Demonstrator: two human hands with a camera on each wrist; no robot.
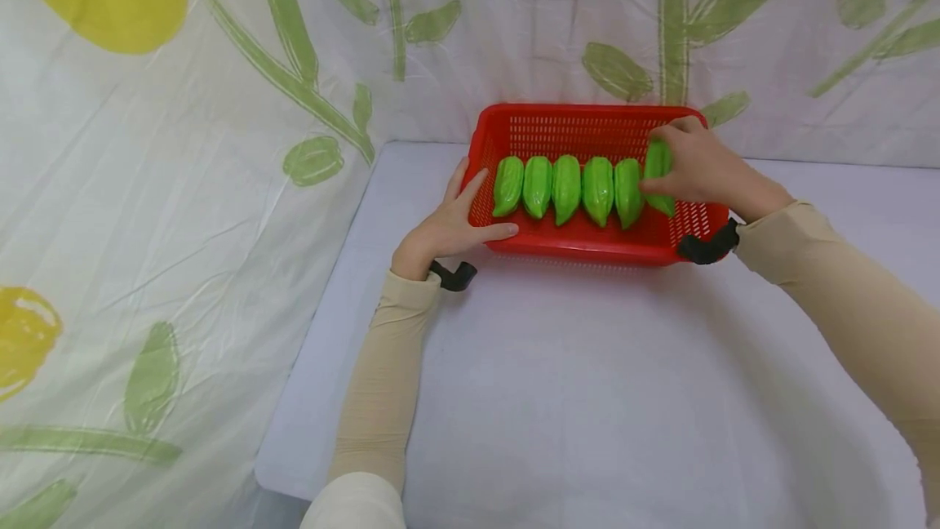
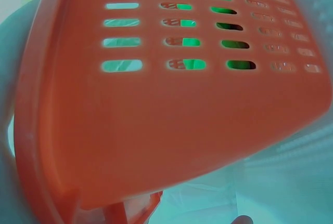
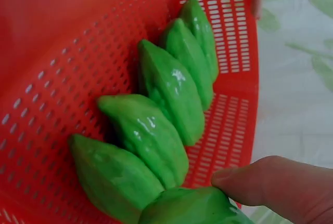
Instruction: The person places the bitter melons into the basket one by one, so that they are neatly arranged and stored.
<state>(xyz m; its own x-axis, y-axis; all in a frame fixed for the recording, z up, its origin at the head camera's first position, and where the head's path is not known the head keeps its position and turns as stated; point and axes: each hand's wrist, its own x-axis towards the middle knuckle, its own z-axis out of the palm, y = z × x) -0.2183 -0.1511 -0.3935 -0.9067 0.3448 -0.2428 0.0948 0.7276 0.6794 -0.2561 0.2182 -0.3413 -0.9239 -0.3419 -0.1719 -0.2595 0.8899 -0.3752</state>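
Observation:
A red plastic basket [image 1: 587, 251] with slotted walls stands at the back of the table. Inside it, several glossy green ridged fruits [image 1: 567, 188], each pointed at one end, lie side by side in a row. My right hand [image 1: 701, 163] pinches another such green fruit [image 1: 658, 178] at the row's right end; in the right wrist view its thumb [image 3: 260, 180] is against that fruit. At the basket's left front corner rests my left hand [image 1: 450, 225], fingers spread along the left side and thumb on the front rim. Only the basket's outer wall [image 2: 135, 125] fills most of the left wrist view.
A white table [image 1: 551, 398] extends in front of the basket, its left edge beside my left forearm. Behind and to the left hangs a pale sheet [image 1: 184, 211] printed with yellow flowers and green leaves. Black straps with curved ends [image 1: 708, 247] are worn on both wrists.

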